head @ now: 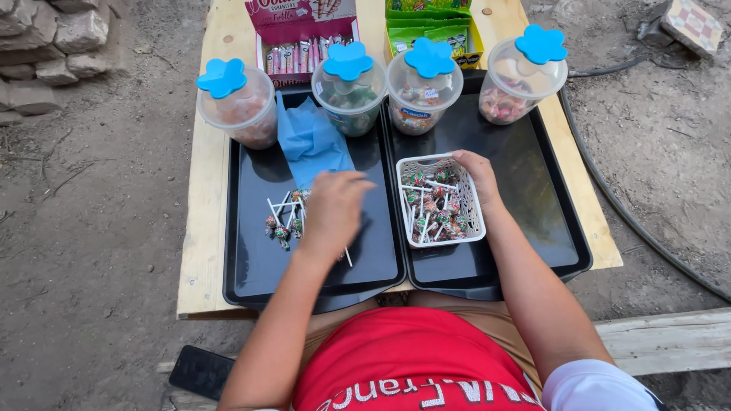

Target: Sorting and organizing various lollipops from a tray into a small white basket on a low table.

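White basket (470, 199) full of lollipops (435, 209), right hand (477, 175) grip on rim; left hand (333, 207) grip unclear.

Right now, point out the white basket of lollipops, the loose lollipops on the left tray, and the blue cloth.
white basket (474, 228): head view, on its right side wall.
loose lollipops (283, 224): head view, on the wrapped heads in the pile.
blue cloth (311, 141): head view, on the middle of the crumpled fabric.

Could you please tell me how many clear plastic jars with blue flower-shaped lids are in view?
4: the first jar and second jar at the left black tray's back, the third jar and fourth jar behind the right tray.
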